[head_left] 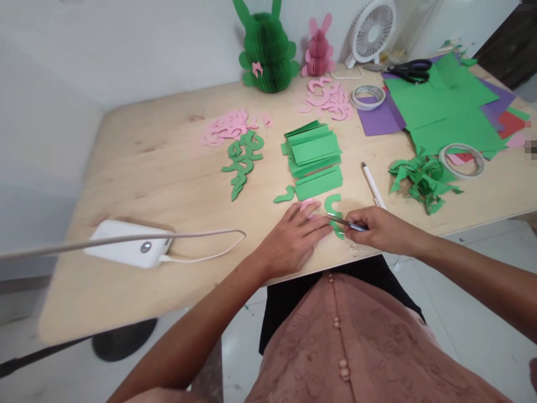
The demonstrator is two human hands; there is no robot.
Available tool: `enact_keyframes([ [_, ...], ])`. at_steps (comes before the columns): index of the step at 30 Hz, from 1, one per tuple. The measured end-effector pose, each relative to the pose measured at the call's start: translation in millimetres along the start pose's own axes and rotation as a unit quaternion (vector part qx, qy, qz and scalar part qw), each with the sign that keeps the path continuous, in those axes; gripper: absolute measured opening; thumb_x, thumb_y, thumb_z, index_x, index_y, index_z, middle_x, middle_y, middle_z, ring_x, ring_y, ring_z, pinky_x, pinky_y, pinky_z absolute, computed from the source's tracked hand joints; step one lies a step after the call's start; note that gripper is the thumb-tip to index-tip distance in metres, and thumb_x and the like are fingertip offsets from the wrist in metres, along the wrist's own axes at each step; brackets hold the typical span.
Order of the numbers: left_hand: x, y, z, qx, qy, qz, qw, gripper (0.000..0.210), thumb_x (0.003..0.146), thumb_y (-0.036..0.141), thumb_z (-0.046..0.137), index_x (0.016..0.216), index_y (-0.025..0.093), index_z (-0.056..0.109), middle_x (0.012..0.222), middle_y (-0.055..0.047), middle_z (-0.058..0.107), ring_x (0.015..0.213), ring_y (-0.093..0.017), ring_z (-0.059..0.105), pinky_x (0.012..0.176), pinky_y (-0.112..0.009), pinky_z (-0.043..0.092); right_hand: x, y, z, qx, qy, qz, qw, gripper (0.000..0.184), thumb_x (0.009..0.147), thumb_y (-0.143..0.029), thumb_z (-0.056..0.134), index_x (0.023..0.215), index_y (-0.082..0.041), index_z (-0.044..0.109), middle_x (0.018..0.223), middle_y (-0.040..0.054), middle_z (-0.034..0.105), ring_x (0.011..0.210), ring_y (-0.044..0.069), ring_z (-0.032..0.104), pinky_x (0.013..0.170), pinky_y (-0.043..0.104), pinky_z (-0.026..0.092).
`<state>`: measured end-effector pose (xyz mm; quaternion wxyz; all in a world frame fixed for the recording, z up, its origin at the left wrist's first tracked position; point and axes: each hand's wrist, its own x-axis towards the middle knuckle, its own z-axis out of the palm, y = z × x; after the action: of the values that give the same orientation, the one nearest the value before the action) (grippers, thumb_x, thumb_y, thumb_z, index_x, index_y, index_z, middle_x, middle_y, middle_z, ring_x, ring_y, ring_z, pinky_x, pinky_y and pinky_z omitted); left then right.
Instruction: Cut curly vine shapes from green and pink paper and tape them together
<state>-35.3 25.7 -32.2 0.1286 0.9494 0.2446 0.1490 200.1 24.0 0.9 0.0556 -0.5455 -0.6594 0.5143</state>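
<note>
My left hand [293, 235] lies flat near the table's front edge, fingers stretched out. A pink paper piece [309, 207] shows partly from beneath its fingers. My right hand [373, 228] is closed around a slim craft knife-like tool [346, 222], its silvery tip pointing left towards the left fingertips. Under the tool lies a curved green paper cutout [334, 201], partly covered. Just beyond the left hand are a small wavy green cutout [285, 195] and a stack of folded green paper strips [316, 151].
Pink cutouts [229, 126] and green cutouts [243, 159] lie left of the strips. A white pen [373, 184], green scraps [423, 182], tape roll [461, 161] and green sheets [453, 106] with scissors [409, 71] are right. A cabled power bank [130, 243] is left; paper rabbits [268, 53] and a fan [373, 31] stand behind.
</note>
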Motion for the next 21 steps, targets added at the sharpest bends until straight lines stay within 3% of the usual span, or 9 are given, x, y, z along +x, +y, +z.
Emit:
enact_keyframes([
  [12,-0.6,1.6,1.3,0.023,0.017,0.013,0.999,0.040,0.091,0.015,0.041,0.130,0.013,0.053,0.134,-0.008,0.058,0.139,-0.031,0.032,0.115,-0.053,0.022,3.4,1.7,1.5,-0.049,0.010,-0.018,0.999,0.019,0.081,-0.034,0.053,0.068,-0.019,0.053,0.056,-0.0055,0.040,0.052,0.010,0.036,0.048,0.025,0.025],
  [21,-3.0,-2.6,-4.5,-0.035,0.037,0.005,0.999,0.041,0.086,0.009,0.040,0.122,0.014,0.058,0.135,-0.007,0.057,0.140,-0.027,0.032,0.115,-0.052,0.025,3.2,1.1,2.5,-0.040,0.011,-0.017,0.999,0.021,0.080,-0.035,0.054,0.066,-0.020,0.051,0.055,-0.0052,0.041,0.051,0.010,0.037,0.048,0.025,0.026],
])
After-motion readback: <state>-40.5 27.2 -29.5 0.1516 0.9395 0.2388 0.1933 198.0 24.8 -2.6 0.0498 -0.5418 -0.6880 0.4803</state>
